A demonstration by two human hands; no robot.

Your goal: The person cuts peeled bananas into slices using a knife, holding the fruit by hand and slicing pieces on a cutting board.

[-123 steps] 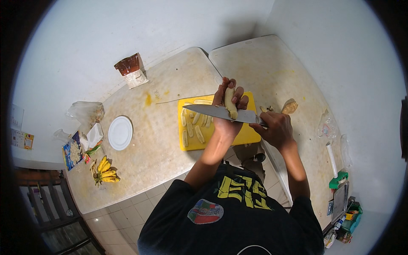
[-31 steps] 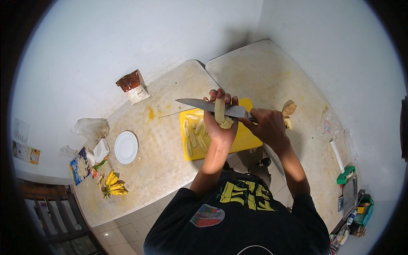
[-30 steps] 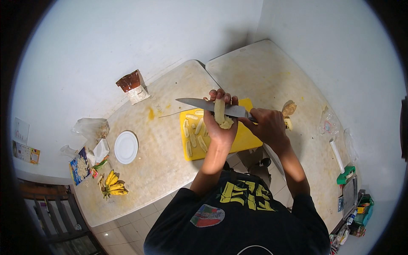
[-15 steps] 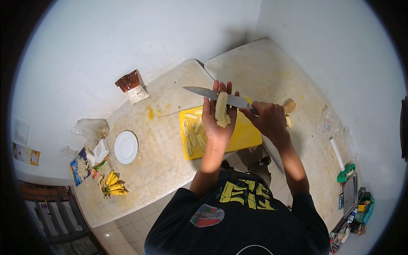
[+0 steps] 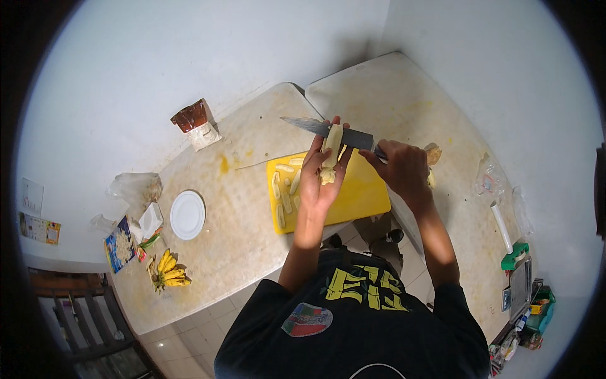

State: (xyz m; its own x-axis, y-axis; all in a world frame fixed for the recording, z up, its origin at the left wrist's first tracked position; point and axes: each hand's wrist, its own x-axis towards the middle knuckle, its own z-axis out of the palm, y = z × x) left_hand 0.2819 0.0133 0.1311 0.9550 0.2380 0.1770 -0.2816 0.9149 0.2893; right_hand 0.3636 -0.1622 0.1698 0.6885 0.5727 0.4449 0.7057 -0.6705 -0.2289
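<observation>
A peeled banana [image 5: 332,151] lies lengthwise along the palm of my left hand [image 5: 315,186], with the thumb closed over its side. My right hand [image 5: 405,169] is wrapped around the handle of a large kitchen knife [image 5: 359,138]. Its wide blade crosses at the upper part of the banana, its tip pointing left past my fingers; how deep the edge sits in the fruit I cannot make out. Below is a yellow cutting board [image 5: 361,203], with several long banana slices [image 5: 286,201] on its left side.
On the left of the table [image 5: 233,252] are a bunch of bananas [image 5: 169,271], a white plate [image 5: 187,215] and plastic bags [image 5: 136,188]. A brown-and-white packet [image 5: 197,126] leans by the wall. Right of my hand are peels [image 5: 433,153]; farther right is a green-ended white tool [image 5: 501,227].
My left thumb has closed over the banana, which is now more upright. The knife has tilted, its tip rising and its handle end shifting right with my right hand.
</observation>
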